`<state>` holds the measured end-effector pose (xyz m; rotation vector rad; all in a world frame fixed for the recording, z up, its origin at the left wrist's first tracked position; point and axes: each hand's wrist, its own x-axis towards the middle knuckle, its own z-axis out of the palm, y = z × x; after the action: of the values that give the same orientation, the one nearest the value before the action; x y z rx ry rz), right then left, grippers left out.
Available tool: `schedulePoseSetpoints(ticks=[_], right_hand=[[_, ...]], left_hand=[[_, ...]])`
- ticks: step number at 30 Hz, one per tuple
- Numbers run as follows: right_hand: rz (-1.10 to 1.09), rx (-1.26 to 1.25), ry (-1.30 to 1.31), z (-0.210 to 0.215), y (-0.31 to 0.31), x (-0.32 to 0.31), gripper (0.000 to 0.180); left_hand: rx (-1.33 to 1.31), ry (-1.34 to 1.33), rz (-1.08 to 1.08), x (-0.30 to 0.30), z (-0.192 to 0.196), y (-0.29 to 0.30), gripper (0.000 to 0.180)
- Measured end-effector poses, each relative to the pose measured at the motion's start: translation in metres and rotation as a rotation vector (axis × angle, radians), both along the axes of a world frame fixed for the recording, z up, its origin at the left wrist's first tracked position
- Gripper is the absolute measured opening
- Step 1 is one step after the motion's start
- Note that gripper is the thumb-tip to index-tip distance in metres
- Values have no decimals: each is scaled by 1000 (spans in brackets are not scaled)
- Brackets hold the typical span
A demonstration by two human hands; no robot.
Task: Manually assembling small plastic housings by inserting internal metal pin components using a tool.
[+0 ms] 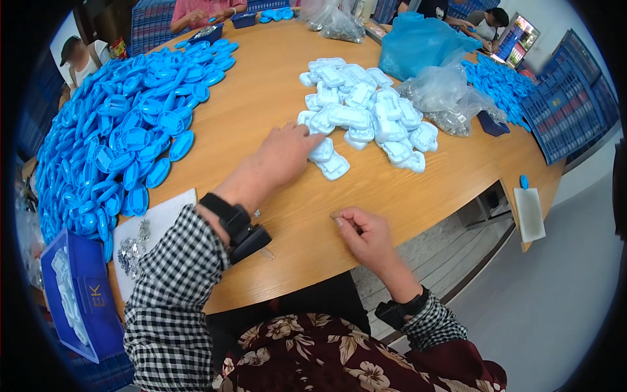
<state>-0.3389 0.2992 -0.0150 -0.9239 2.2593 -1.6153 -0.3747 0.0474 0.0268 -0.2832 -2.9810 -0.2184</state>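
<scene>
A pile of pale blue moulded plastic pieces (356, 117) lies at the middle of the wooden table. My left hand (284, 155) stretches out to its left edge, with fingertips touching pieces there and the fingers apart; the thumb is hidden. One pale blue plastic piece (335, 167) lies just right of those fingers, at the near edge of the pile. Close to the table's front edge, my right hand (368, 236) is closed in a pinch. Something small seems to stick out at its fingertips, too small to name.
Bright blue oval plastic pieces (137, 124) are heaped at the left. Small metal parts (134, 249) lie on a white cloth (186, 199) beside a blue bin (98, 300). Clear bags (447, 98), a blue bag (418, 49) and a blue crate (555, 108) stand right. Other people sit around the table.
</scene>
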Motion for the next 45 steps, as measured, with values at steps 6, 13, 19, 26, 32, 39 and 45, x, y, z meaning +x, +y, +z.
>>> schedulePoseSetpoints(ticks=[6, 13, 19, 26, 32, 39, 45], right_hand=[[-42, -4, -5, -2, -2, -5, 14], [-28, -19, -199, -15, 2, -13, 15], [182, 119, -87, 22, -35, 2, 12], [533, 336, 408, 60, -133, 46, 13], [669, 345, 575, 46, -193, 51, 10], [777, 365, 670, 36, -212, 50, 10], [705, 449, 636, 37, -208, 45, 9]], left_hand=[[62, -123, 124, 36, 32, -2, 59], [735, -28, 403, 145, 83, -56, 56], [1617, 173, 496, 257, 69, -65, 53], [2117, 318, 459, 320, 2, -51, 62], [2284, 302, 530, 338, -30, -42, 60], [2283, 273, 611, 338, -32, -43, 59], [2305, 262, 595, 339, -29, -42, 52]])
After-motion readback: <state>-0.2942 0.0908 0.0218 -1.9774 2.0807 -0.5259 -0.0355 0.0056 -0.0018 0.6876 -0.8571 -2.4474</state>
